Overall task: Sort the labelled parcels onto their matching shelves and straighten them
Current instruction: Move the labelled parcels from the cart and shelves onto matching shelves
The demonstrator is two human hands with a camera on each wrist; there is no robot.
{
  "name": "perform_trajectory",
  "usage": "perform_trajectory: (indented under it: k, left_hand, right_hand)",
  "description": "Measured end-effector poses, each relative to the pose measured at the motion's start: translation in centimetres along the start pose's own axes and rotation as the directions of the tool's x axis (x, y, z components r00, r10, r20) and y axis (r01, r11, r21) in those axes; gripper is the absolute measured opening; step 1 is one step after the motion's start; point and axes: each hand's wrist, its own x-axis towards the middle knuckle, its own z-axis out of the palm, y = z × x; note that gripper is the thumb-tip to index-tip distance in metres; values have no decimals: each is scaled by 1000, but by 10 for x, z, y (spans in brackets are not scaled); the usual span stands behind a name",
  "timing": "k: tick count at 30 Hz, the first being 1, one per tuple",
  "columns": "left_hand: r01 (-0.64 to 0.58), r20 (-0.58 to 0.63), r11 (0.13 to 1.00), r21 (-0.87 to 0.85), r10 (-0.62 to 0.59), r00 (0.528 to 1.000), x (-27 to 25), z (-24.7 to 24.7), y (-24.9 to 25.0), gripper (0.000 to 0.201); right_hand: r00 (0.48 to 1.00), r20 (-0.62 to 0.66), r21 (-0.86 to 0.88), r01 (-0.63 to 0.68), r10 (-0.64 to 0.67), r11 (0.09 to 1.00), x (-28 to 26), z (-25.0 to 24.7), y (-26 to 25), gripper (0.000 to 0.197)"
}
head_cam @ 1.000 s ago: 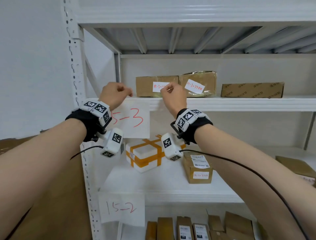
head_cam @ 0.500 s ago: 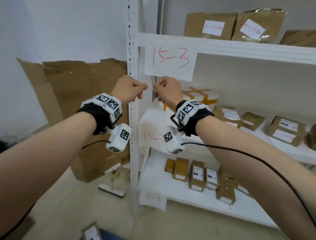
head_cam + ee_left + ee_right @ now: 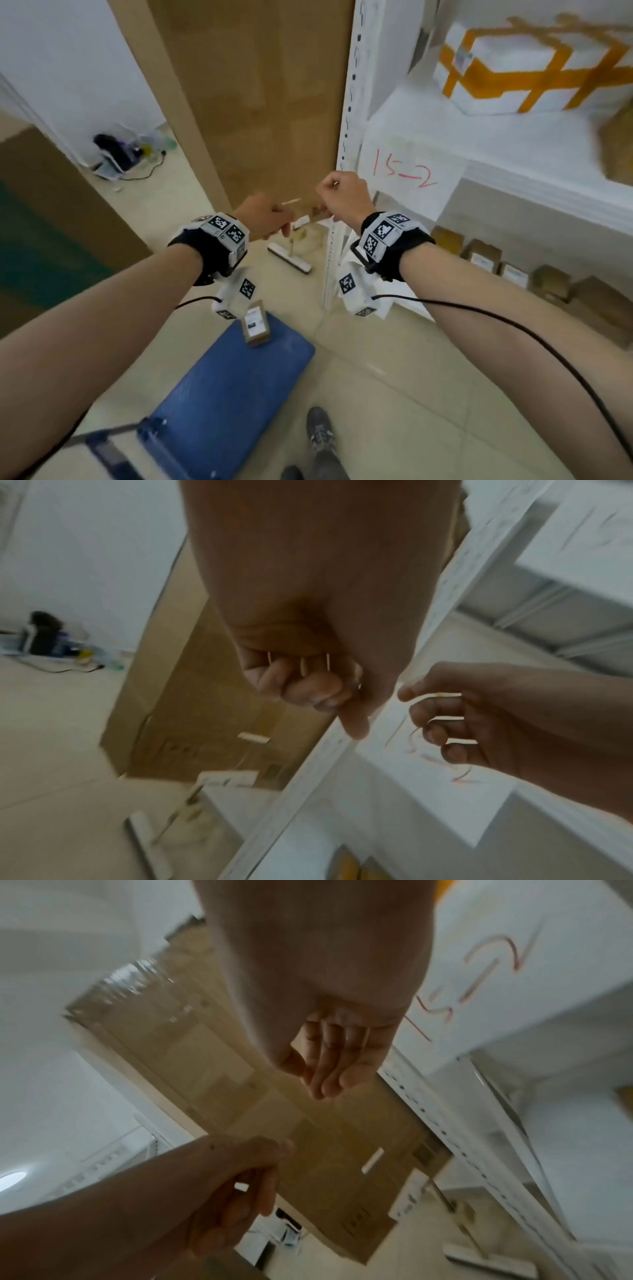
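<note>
A small brown parcel (image 3: 257,323) with a white label lies on the far end of a blue cart platform (image 3: 222,387) on the floor below my hands. My left hand (image 3: 270,216) is a curled fist holding nothing; the left wrist view shows its fingers (image 3: 308,688) folded into the palm. To its right, my right hand (image 3: 342,195) hangs loosely curled and empty in front of the shelf sign "15-2" (image 3: 404,171). A white box with orange tape (image 3: 527,65) sits on that shelf. Several brown parcels (image 3: 486,257) stand on the shelf below.
The white shelf upright (image 3: 346,137) stands just behind my right hand. A large cardboard sheet (image 3: 260,96) leans against the wall beside it. A white floor tool (image 3: 291,258) lies at its foot. My shoe (image 3: 320,431) is by the cart.
My view has swung down from the 15-3 shelf to the floor and cart. Both hands have dropped with it, from the 15-3 sign to the 15-2 level, still empty.
</note>
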Motion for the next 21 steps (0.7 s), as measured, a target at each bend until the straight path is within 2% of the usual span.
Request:
perform_trajectory:
  k: [3, 6, 9, 12, 17, 21]
  left_hand:
    - [114, 116, 993, -17, -111, 987, 15, 46, -38, 42]
    - [218, 223, 976, 28, -219, 950, 24, 90, -71, 37]
    - [337, 316, 941, 36, -330, 890, 41, 136, -109, 30]
    - [437, 315, 899, 25, -422, 850, 51, 171, -139, 23]
    - [571, 297, 821, -20, -541, 787, 77, 243, -207, 22]
    - [632, 292, 775, 10, -607, 739, 95, 307, -273, 22]
  right_hand:
    - [990, 99, 26, -103, 100, 994, 7, 32, 53, 20]
    - [968, 131, 71, -223, 212, 972, 6, 55, 101, 17]
    - [904, 191, 103, -405, 381, 909, 9, 86, 158, 13]
    - [837, 223, 165, -538, 501, 827, 5, 112, 204, 9]
    - [734, 298, 199, -673, 610, 712, 7, 169, 285, 7]
    - [648, 351, 203, -757, 676, 621, 0, 230, 354, 15]
